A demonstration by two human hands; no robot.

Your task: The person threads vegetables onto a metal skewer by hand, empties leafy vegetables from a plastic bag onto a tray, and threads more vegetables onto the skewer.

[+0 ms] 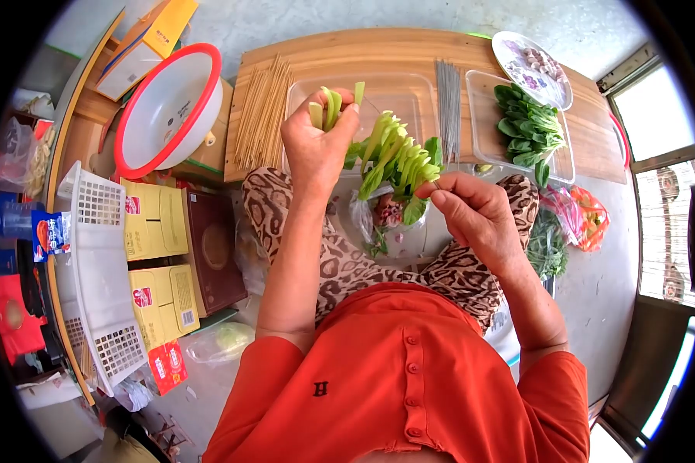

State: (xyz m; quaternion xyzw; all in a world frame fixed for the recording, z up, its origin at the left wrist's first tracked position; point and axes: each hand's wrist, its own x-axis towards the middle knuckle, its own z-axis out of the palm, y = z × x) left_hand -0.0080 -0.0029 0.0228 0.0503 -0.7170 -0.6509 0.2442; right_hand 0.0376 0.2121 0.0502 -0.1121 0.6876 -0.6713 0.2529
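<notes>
At the near edge of the bench (594,150), in the head view, both hands are raised in front of the person's lap. The left hand (320,135) is closed round several cut green stalks (333,108), their pale ends poking up past the thumb and fingers. The right hand (471,212) is mostly curled, its thumb and forefinger pinched together at the lower end of a row of threaded greens (398,154). This row slants between the two hands, its pale green pieces packed side by side and its darker leaves hanging loose; from above, it overlaps the bench's near edge. What runs through the pieces is mostly hidden by them.

On the bench, thin wooden sticks (262,116) lie in a spread bundle by the left end. To their right is a shallow clear tray (363,83), then a narrow bundle of grey metal skewers (448,108). Toward the right end, a second clear tray (483,150) holds leafy greens (529,127), some leaves reaching over its near rim. Near the far right corner, a patterned plate (510,54) carries pieces of pinkish meat (547,64). Off the left end stands a tilted, red-rimmed white basin (174,112)
</notes>
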